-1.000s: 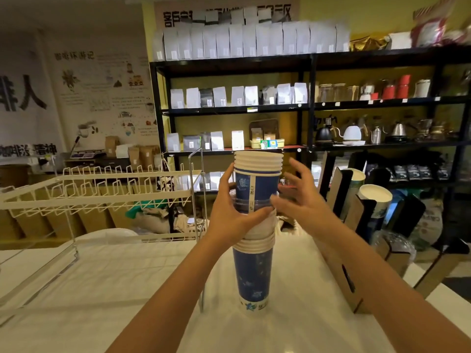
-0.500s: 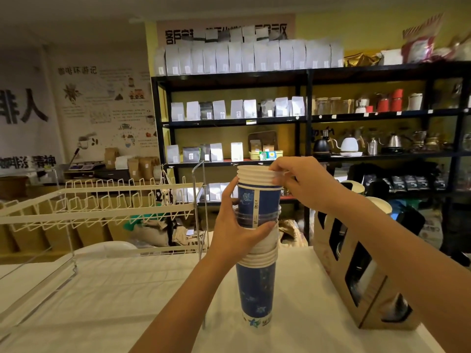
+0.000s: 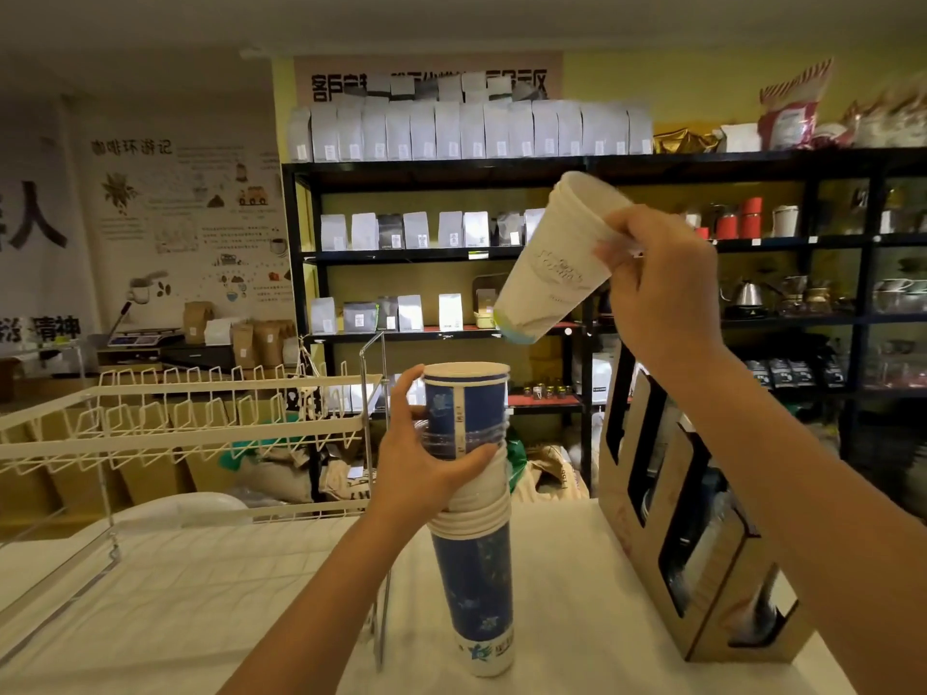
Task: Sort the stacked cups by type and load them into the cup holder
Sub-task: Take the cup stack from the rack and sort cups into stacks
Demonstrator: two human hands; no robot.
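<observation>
A tall stack of cups [image 3: 474, 569] stands on the white counter: blue paper cups at the bottom and top, white rims and a clear plastic cup between. My left hand [image 3: 426, 459] grips the stack around its middle. My right hand [image 3: 657, 283] holds a small nested batch of white paper cups [image 3: 554, 263] tilted in the air, above and to the right of the stack. The brown cardboard cup holder [image 3: 622, 474] stands at the right of the counter, with cups inside its slots.
A white wire rack [image 3: 190, 418] stands on the counter's left side. Black shelves [image 3: 552, 163] with bags, kettles and jars fill the background. The counter [image 3: 200, 594] has a white surface.
My right hand lifted the white cups out of the top of the stack and raised them up and to the right. My left hand kept its grip on the stack.
</observation>
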